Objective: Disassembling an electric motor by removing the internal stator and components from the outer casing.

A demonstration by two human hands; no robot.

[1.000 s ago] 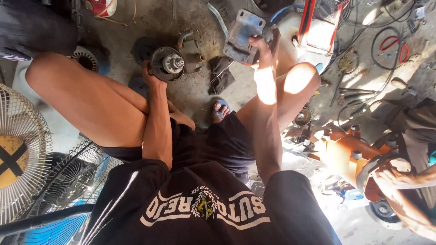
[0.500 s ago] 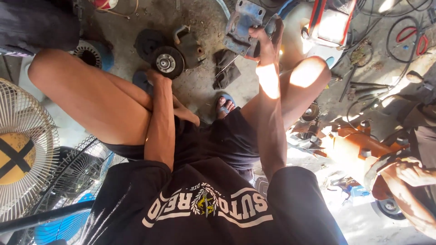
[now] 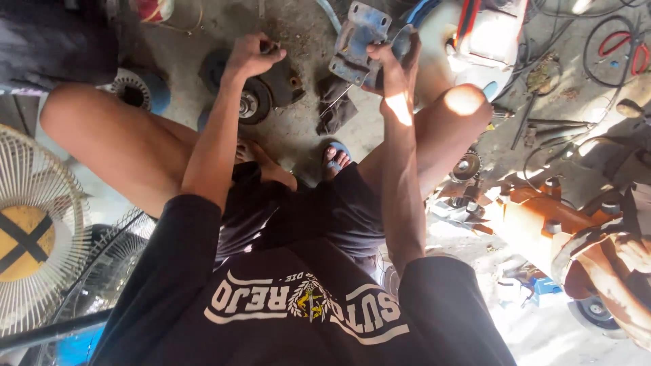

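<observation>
I sit low over a concrete floor with my knees spread. My left hand [image 3: 249, 55] is closed on the top of a round black motor part [image 3: 254, 102] with a shiny bearing in its middle. My right hand [image 3: 392, 62] grips the edge of a blue-grey metal bracket plate [image 3: 357, 41] with holes in it, held up off the floor. A thin rod [image 3: 336, 102] sticks out below the plate, over a dark rag [image 3: 337, 108].
A fan guard with a yellow hub [image 3: 27, 230] stands at the left, a wound stator [image 3: 135, 91] behind my left knee. An orange machine body [image 3: 536, 224] and another person's hand [image 3: 627, 261] are at the right. Cables and tools [image 3: 542, 129] litter the far right floor.
My left hand has shifted from the side of the round motor part to its top. My right hand still holds the blue-grey plate. The view has tilted, so everything sits lower in frame.
</observation>
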